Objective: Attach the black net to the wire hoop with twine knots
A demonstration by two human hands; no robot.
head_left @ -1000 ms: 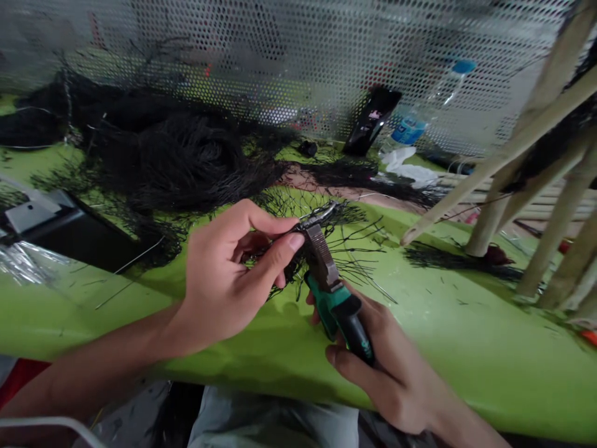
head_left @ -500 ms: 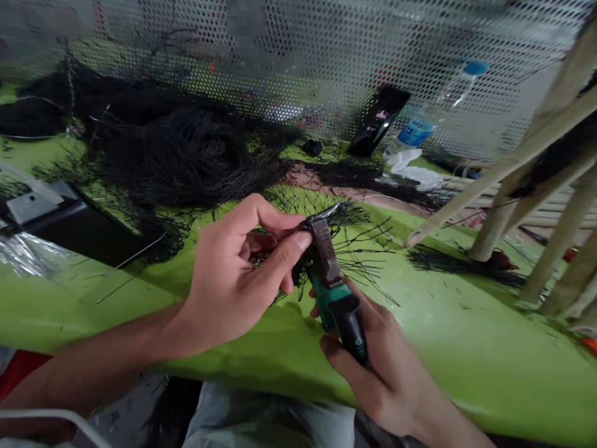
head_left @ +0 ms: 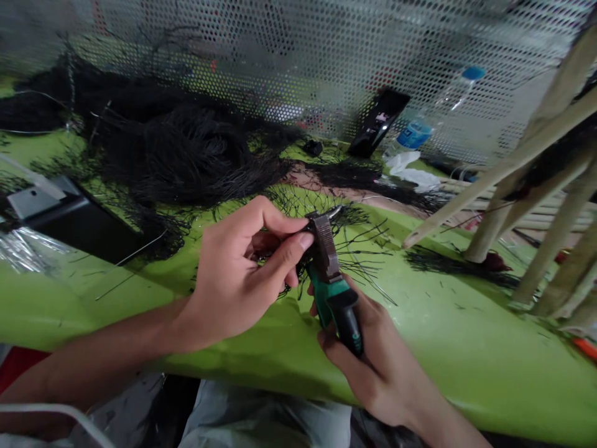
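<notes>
My left hand pinches a bunch of black netting strands between thumb and forefinger, right beside the jaws of the pliers. My right hand is wrapped round the green and black handles of the pliers, whose dark metal jaws point up and away from me. A silvery wire end shows just past the jaw tip. Black strands fan out to the right behind the jaws. What the jaws grip is partly hidden by my left thumb.
Black netting is heaped at the back left, by a black box with a white cable. A black phone and a bottle lean on the perforated screen. Wooden sticks stand at the right on the green surface.
My left hand has shifted very slightly right. The pliers have turned a little, and both hands keep their holds.
</notes>
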